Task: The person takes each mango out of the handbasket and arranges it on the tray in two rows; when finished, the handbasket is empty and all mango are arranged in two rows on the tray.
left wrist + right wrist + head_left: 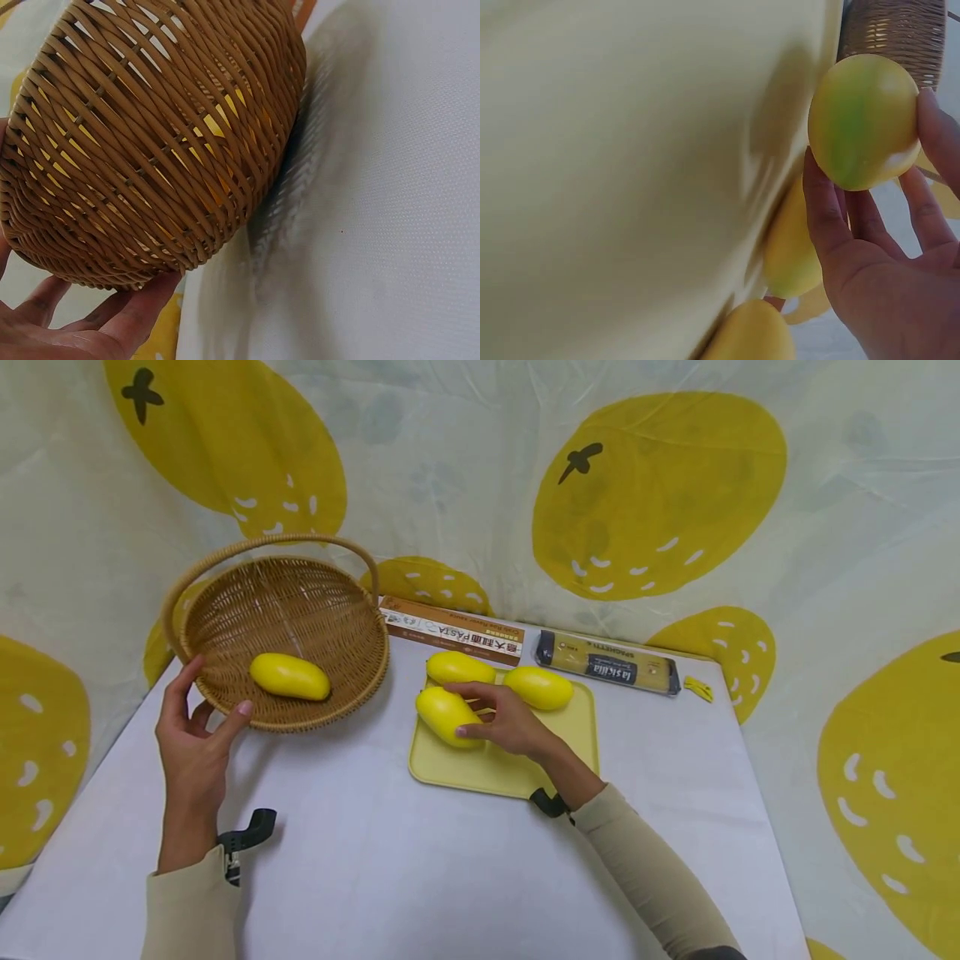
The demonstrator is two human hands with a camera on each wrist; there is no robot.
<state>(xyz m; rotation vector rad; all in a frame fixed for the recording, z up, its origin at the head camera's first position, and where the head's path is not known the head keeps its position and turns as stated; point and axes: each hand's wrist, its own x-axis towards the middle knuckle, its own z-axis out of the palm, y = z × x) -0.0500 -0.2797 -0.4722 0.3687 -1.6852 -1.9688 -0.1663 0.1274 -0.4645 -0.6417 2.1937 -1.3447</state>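
Observation:
My right hand [513, 720] pinches a yellow mango [444, 714] between thumb and fingers over the left part of a pale yellow tray [510, 777]. Seen end-on in the right wrist view, that mango [864, 120] has a green patch. Two other mangoes, one at the back left [459, 667] and one at the back right [538, 687], lie on the tray. At the left, my left hand [193, 756] holds the near left side of a wicker basket [352, 635], its fingers against the weave [150, 150]. A single mango [289, 677] lies inside.
Behind the tray lie a pasta box [452, 631] and a dark-ended spaghetti pack [609, 662]. A small yellow bundle [698, 688] is right of the pack. The basket's tall handle [277, 539] arches over it. A fruit-printed cloth [450, 460] hangs behind the white table [360, 860].

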